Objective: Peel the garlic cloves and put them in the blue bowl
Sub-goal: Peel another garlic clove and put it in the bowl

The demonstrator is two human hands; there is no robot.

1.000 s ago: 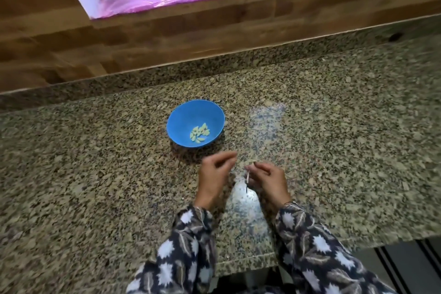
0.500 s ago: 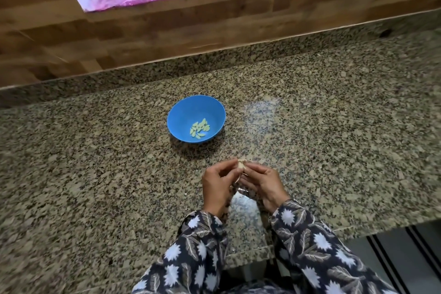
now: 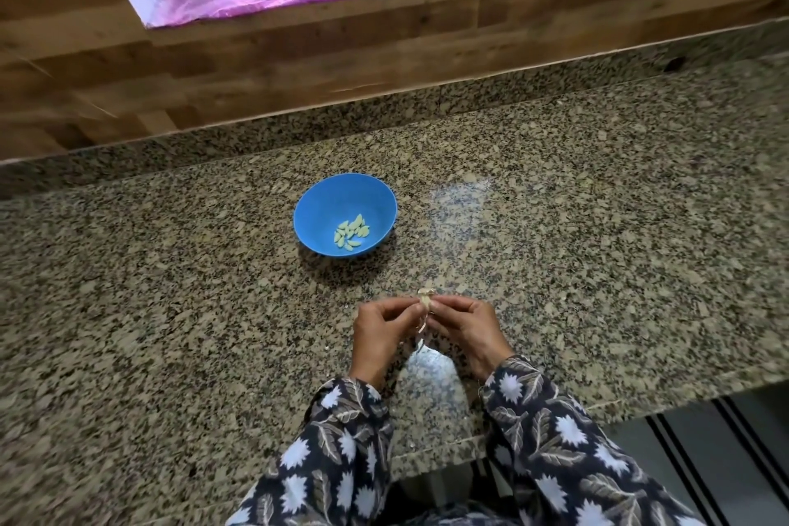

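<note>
While I look down, hands: my left hand [image 3: 378,333] and right hand [image 3: 467,329] both pinch one garlic clove [image 3: 426,299].
Bowl: the blue bowl [image 3: 308,201] sits on the counter [image 3: 597,226] beyond my hands, holding peeled cloves [image 3: 352,233].

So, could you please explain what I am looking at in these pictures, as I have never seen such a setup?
There is no machine here: a person works with two bare hands, and the one camera sits on their head, looking forward and down, so the patterned sleeves enter from the bottom. The left hand and right hand meet above a speckled granite counter, and both pinch one garlic clove; that pinch is the grip. A thin pale strip, likely skin, hangs below it. Farther back stands a blue bowl holding a small heap of peeled cloves. Behind runs a wooden wall.
</note>
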